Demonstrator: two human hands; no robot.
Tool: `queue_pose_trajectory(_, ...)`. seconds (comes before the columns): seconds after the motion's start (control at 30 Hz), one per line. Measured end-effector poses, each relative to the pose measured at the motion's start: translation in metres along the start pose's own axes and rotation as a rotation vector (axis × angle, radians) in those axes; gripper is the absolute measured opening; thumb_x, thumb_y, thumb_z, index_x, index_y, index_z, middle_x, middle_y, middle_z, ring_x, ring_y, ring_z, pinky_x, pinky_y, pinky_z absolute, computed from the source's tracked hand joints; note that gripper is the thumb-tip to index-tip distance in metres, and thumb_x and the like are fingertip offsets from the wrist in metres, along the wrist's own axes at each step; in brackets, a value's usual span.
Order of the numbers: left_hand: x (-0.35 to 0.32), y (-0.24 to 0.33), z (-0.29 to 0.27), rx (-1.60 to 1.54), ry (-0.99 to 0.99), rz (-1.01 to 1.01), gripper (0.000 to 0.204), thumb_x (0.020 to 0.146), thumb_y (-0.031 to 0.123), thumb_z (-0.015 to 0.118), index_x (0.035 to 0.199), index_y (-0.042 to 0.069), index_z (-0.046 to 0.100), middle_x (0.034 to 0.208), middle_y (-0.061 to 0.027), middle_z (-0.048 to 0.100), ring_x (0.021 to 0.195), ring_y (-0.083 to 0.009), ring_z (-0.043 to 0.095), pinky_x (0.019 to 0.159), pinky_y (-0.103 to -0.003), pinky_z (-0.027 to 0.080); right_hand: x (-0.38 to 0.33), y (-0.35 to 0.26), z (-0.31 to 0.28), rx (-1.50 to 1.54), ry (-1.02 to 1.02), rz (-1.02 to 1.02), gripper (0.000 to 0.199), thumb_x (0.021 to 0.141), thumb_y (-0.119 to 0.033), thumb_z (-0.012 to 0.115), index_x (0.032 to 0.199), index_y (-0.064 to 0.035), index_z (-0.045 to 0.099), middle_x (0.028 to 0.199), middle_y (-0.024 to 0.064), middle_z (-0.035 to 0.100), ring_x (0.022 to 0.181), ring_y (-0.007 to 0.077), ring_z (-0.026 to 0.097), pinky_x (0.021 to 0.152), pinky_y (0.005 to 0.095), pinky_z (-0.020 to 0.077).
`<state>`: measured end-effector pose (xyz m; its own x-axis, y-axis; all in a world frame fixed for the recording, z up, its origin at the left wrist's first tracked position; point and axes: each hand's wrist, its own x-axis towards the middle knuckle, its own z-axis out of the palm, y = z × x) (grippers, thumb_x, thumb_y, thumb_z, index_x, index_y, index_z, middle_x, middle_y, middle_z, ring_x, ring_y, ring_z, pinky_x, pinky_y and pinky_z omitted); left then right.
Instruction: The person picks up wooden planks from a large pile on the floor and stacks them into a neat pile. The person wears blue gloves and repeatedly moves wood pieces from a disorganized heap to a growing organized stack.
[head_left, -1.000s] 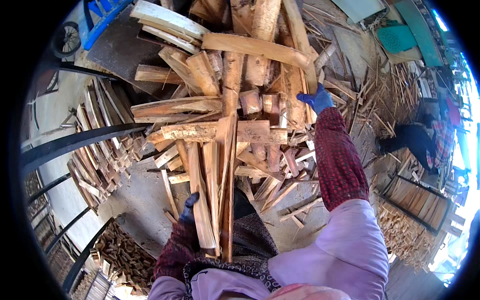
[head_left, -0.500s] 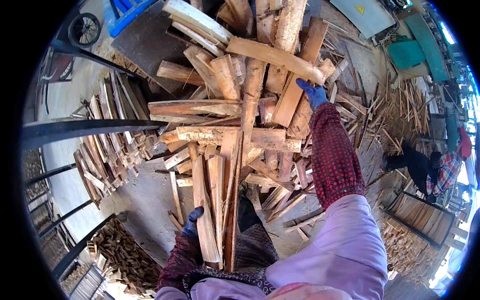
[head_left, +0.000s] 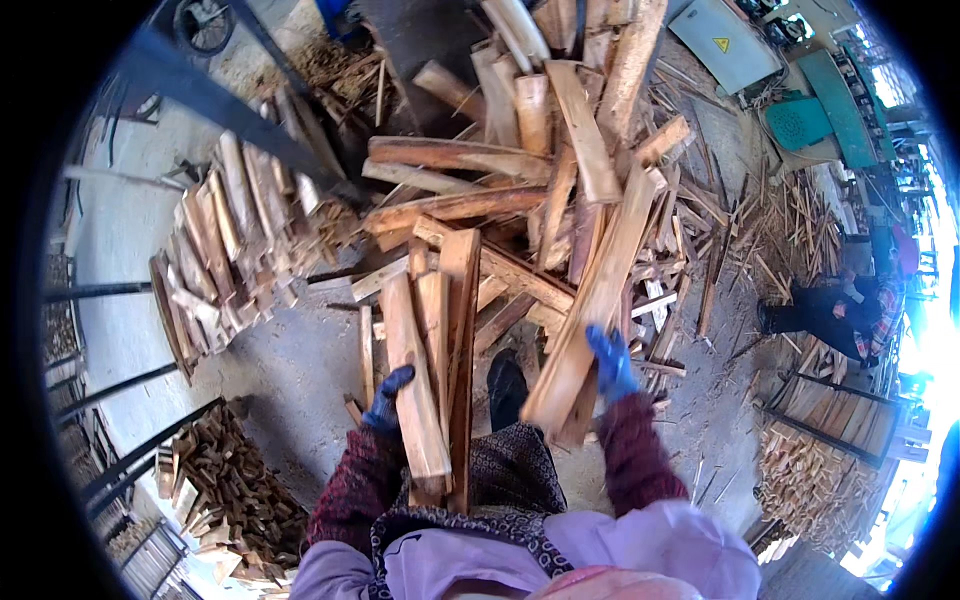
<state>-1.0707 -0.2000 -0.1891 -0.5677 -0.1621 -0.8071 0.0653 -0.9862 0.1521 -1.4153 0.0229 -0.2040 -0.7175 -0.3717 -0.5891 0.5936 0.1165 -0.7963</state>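
Left grip: the left hand (head_left: 388, 398), in a blue glove, is clenched round the near edge of a bundle of wood slabs (head_left: 432, 380) held upright against the body.
Right grip: the right hand (head_left: 610, 362), also blue-gloved, is grasping a long pale plank (head_left: 590, 300) near its lower end; the plank tilts up and away toward the woodpile (head_left: 520, 170).
Change, right arm: a second ago it was stretched far out with the hand deep in the woodpile; now it is drawn back close to the body with the plank lifted free of the heap.
Change, left arm: it holds the bundle as before, in much the same place against the chest.
Change, view: the head has dipped, so the woodpile sits higher and a dark shoe (head_left: 506, 388) shows between bundle and plank.
Bundle: just left of the shoe, its lower ends hidden behind the patterned garment.
Ground: grey concrete floor (head_left: 290, 370) around the shoe, strewn with splinters and bark right of the woodpile.
Left of woodpile: a row of stacked slabs (head_left: 230, 250) behind dark metal rails; below it a heap of small offcuts (head_left: 230, 490).
Right of woodpile: another person (head_left: 850, 310) crouched low, beside stacked thin strips (head_left: 810, 460).
Beyond woodpile: green machinery (head_left: 810, 110) and a grey cabinet.
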Motion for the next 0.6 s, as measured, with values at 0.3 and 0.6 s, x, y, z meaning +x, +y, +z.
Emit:
queue_pose_trajectory(0.3, -0.145, -0.002, -0.057, 0.106, 0.018, 0.157, 0.050, 0.084, 0.032, 0.076, 0.125, 0.005, 0.064, 0.107, -0.0102, 0.071, 0.095, -0.0258, 0.069, 0.093, -0.040, 0.055, -0.328, 0.059, 0.126, -0.379, -0.413, 0.067, 0.076, 0.082, -0.014, 0.082, 0.146, 0.0001, 0.043, 0.121, 0.0095, 0.065, 0.107, 0.0214, 0.065, 0.094, 0.0337, 0.0530)
queue_pose_trajectory(0.6, -0.317, -0.119, -0.237, -0.345, -0.025, 0.485, 0.046, 0.089, 0.025, 0.073, 0.129, 0.005, 0.063, 0.120, -0.0129, 0.070, 0.109, -0.0257, 0.068, 0.100, -0.043, 0.054, -0.526, 0.117, 0.172, -0.576, -0.945, 0.129, 0.083, 0.079, -0.023, 0.085, 0.145, 0.0016, 0.041, 0.129, 0.0168, 0.062, 0.112, 0.0272, 0.063, 0.095, 0.0391, 0.0522)
